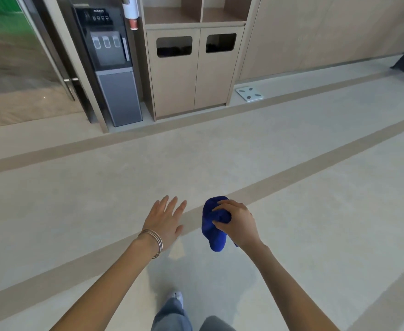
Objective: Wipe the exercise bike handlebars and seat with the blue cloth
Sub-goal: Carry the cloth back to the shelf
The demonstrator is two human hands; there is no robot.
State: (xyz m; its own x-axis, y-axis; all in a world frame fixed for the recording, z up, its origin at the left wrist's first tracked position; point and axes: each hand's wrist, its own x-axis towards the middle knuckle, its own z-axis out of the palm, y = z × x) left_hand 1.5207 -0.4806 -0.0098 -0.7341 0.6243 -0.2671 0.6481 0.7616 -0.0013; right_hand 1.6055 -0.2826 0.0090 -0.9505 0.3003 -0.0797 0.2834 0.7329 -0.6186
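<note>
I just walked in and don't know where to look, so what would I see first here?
The bright blue cloth jumps out, bunched in the right hand low in the middle, above the pale floor. Beside it the left hand is spread open, with thin bangles on its wrist. Far back on the left stands a dark water dispenser next to a wooden cabinet.

Legible text: none. The water dispenser (107, 68) ahead of me bears a small white line on its top panel, perhaps a brand, too blurred to read.
</note>
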